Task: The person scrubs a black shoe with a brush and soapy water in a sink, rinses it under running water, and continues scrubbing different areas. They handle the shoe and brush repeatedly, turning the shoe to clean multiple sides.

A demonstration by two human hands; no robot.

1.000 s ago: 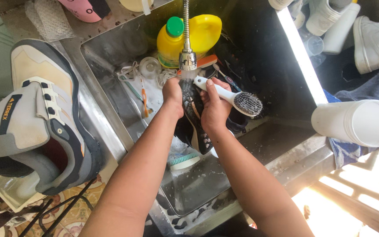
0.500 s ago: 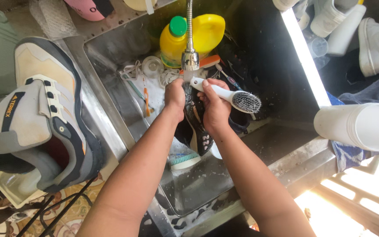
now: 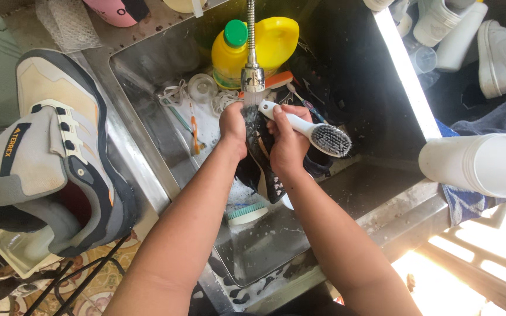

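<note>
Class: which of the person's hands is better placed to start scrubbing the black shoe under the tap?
Right hand: it already grips the white-handled scrubbing brush, while the left hand steadies the black shoe.

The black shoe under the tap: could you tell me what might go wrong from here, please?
1. Both hands, left and right, grip the wet black shoe under the running tap; it could slip into the sink.
2. The right hand also holds the brush, so that grip looks weaker.
3. Water may splash onto the grey shoe beside the sink.
</note>
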